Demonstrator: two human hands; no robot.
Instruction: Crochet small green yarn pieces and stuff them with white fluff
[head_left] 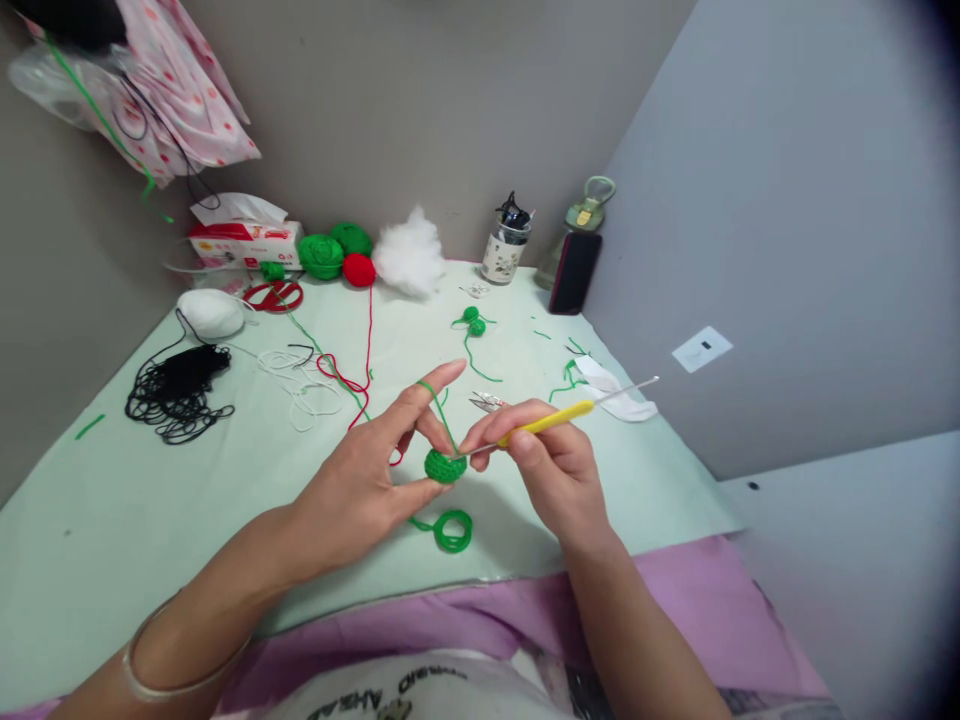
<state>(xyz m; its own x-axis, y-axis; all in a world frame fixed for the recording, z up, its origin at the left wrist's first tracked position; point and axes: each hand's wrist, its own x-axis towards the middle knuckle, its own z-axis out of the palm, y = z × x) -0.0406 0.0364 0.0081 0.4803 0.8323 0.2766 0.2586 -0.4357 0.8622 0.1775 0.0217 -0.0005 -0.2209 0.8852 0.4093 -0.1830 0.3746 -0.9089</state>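
Observation:
My left hand (375, 470) pinches a small green crocheted piece (445, 466) between thumb and fingers. Green yarn (444, 415) loops over its raised index finger and runs tautly down to the piece. My right hand (551, 465) is closed around the yellow handle of a crochet hook (551, 420); one metal end meets the top of the crochet work, while the other points to the upper right. Just below, a coil of green yarn (453, 532) lies on the table. Small scissors (487, 402) rest behind my right fingers, partly hidden.
Green yarn balls (321, 256), a red ball (358, 270), white stuffing (410, 252) and a tissue box (247, 245) stand at the back. Black yarn (180, 390) and red-handled scissors (274, 296) lie left. A pen cup (505, 250), phone (575, 273) and bottle (585, 215) stand back right.

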